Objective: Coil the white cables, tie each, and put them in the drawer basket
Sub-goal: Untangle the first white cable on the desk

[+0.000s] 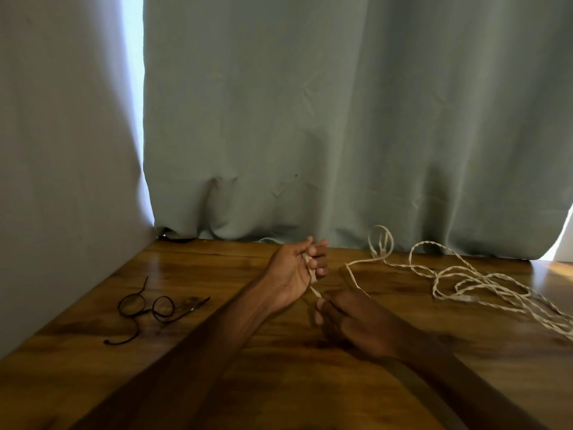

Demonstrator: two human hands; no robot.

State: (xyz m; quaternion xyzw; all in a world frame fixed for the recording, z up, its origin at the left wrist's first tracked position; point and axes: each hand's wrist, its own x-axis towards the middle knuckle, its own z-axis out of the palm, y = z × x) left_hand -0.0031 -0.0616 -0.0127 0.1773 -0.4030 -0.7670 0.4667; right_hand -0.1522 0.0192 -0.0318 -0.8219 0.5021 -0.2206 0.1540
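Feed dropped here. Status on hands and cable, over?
Left hand grips white cable end; right hand pinches it just below. Most of it lies loose on table, right side. Glasses lie left, apart.

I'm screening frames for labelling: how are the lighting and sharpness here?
Head view: dim overall, with daylight blown out at the curtain edges; soft glare on the wooden table; the right hand is shadowed and motion-blurred; the left hand, gripping the white cable, is sharper.
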